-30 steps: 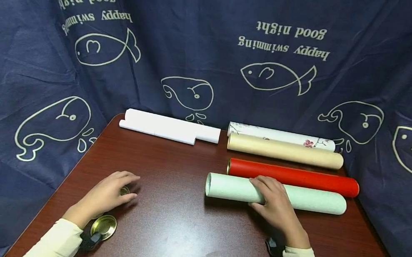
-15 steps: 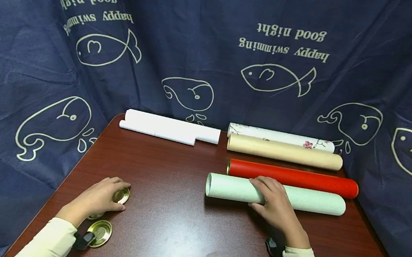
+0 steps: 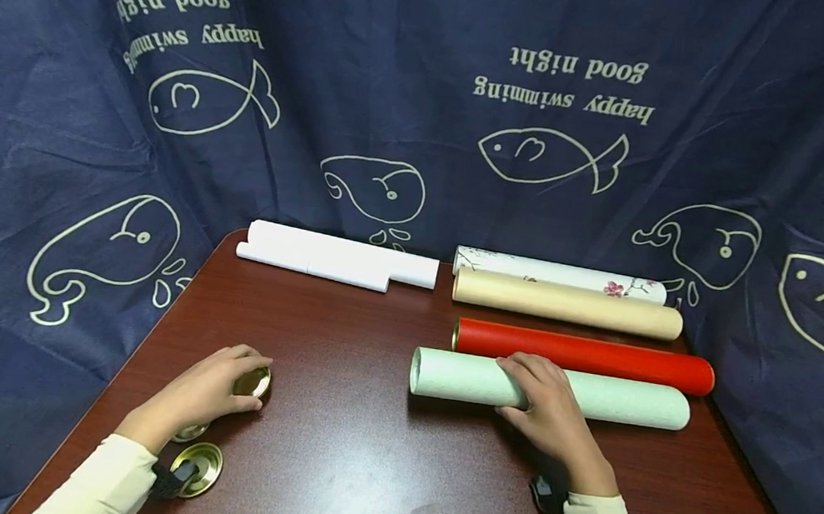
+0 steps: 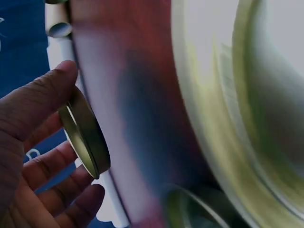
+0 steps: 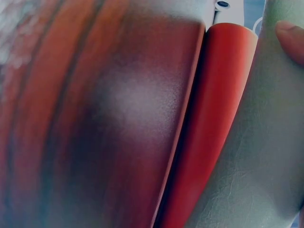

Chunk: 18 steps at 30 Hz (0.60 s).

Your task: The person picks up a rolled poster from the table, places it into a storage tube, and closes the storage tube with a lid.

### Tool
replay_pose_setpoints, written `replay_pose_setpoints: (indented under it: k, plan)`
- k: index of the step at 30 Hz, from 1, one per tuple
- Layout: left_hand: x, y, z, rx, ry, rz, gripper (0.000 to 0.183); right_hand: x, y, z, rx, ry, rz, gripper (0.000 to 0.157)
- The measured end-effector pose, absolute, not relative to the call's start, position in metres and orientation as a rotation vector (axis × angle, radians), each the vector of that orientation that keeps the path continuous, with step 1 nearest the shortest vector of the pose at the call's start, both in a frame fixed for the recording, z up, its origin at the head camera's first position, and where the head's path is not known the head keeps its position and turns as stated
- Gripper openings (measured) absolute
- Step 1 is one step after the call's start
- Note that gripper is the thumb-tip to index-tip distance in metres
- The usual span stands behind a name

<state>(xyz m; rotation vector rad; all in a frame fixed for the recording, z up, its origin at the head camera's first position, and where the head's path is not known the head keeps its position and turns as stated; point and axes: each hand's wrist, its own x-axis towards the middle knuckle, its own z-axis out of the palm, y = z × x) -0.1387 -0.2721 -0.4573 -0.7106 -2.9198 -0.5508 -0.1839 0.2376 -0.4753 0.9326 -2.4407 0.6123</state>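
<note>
Nearest, a gold lid (image 3: pixel 208 468) lies on the brown table (image 3: pixel 331 450) by the left wrist, partly covered by a dark strap (image 3: pixel 165 482). Slightly farther, half hidden beneath the left hand (image 3: pixel 197 395), is what seems to be a second lid (image 3: pixel 188 434), too covered to be sure. The left hand pinches another gold lid, the raised lid (image 3: pixel 256 381), between thumb and fingers, tilted on edge. Well apart, the right hand (image 3: pixel 554 410) grasps a green tube (image 3: pixel 463 377) from above, thumb on the near side; the tube lies on the table, reaching out to both sides of that hand. Close beyond is a red tube (image 3: pixel 582 355), and farther from the right hand a beige tube (image 3: pixel 569 304), with a flowered tube (image 3: pixel 561 271) just behind. Beyond the left hand, toward the right hand's side, lie a long white roll (image 3: pixel 352 249) and a shorter, nearer roll (image 3: pixel 313 267). Behind hangs a navy cloth (image 3: pixel 402 63) printed with fish and whales
</note>
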Motion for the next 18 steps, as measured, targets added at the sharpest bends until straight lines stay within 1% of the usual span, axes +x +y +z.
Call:
replay_pose_setpoints:
  k: [8,18]
  plan:
    - [-0.145,-0.236,-0.444,-0.786,-2.807,-0.818,0.057,-0.184,0.239,-0.477,0.942,-2.428,0.617,0.076]
    - [-0.158,-0.165,-0.447,-0.855,-2.63,-1.278,0.06,-0.181,0.237,-0.478,0.929,-2.431,0.618,0.075]
